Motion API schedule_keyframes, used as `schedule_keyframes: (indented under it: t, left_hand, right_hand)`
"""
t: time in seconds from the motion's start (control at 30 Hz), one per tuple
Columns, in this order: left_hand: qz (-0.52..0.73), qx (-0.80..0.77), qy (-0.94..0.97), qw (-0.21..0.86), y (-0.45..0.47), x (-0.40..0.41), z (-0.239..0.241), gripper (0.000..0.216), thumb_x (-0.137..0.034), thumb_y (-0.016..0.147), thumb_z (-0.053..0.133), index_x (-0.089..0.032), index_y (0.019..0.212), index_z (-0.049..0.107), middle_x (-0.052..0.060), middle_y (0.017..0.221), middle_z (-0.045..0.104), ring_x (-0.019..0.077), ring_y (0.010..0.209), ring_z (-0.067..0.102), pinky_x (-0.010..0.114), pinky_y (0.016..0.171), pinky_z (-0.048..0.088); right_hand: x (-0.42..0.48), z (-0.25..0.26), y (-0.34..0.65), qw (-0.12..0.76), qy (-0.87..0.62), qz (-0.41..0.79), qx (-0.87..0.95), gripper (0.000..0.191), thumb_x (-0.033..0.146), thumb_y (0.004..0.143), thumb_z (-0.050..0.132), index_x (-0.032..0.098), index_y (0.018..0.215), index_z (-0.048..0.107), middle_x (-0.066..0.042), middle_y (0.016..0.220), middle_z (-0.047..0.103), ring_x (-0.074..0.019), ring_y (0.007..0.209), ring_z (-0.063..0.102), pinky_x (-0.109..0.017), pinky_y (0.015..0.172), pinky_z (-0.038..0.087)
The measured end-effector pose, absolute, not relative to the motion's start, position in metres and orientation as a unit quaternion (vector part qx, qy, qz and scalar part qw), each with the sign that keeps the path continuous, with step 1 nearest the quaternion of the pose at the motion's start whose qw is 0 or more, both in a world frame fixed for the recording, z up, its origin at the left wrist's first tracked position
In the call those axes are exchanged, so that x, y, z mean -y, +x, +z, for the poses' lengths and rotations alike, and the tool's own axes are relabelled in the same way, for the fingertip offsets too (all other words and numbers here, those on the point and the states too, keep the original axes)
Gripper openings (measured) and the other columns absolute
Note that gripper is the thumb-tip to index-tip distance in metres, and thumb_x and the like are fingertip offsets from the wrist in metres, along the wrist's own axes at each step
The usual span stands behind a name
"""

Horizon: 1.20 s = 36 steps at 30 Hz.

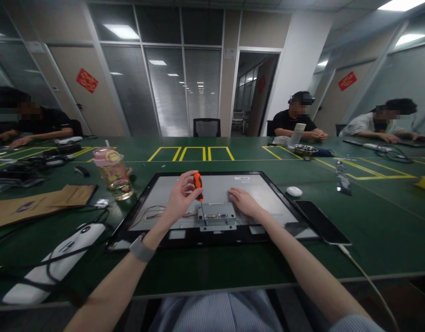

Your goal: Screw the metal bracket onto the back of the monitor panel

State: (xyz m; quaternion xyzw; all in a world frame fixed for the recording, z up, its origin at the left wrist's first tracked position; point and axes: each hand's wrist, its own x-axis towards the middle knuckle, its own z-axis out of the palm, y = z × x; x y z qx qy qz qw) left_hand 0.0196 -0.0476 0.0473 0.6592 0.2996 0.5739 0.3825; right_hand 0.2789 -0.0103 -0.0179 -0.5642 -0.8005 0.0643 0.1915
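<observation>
Gripping orange screwdriver (pixel 197 184) upright w/ L hand (pixel 179 199) fingers; R hand (pixel 243 202) fingers released, flat on grey metal panel (pixel 264 190).

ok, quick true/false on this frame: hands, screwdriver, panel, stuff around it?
1. The left hand holds an orange-handled screwdriver above the monitor panel. True.
2. The right hand grips a second tool. False: it rests flat on the panel, fingers open, holding nothing.
3. The panel lies screen-up. False: its grey metal back faces up, with a connector plate showing.
4. A pink-lidded bottle stands left of the panel. True.
5. The black phone lies left of the panel. False: it lies to the panel's right, near a white mouse.
</observation>
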Motion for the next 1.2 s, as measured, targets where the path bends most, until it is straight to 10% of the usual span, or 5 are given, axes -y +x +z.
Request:
schedule_keyframes:
  t: [0.47,1.2]
  left_hand:
    - [0.55,-0.305,0.702,0.334,0.025,0.051,0.037,0.048,-0.03,0.079,0.069,-0.024,0.122,0.05,0.0,0.093,0.058,0.0108,0.071,0.062,0.025,0.059,0.059]
    - [0.597,-0.301,0.743,0.03,0.043,0.073,0.055,0.014,-0.026,0.087,0.062,-0.019,0.098,0.06,0.004,0.091,0.059,0.0169,0.089,0.059,0.033,0.083,0.051]
  right_hand:
    - [0.012,-0.01,0.274,0.238,-0.525,0.115,0.809,0.031,0.029,0.096,0.043,0.017,0.109,0.069,-0.011,0.126,0.065,-0.0219,0.117,0.06,-0.034,0.103,0.041]
    - [0.019,-0.021,0.271,0.166,-0.454,0.166,0.859,0.05,0.041,0.101,0.021,0.024,0.138,0.049,-0.006,0.151,0.042,-0.0216,0.143,0.031,-0.048,0.118,0.017]
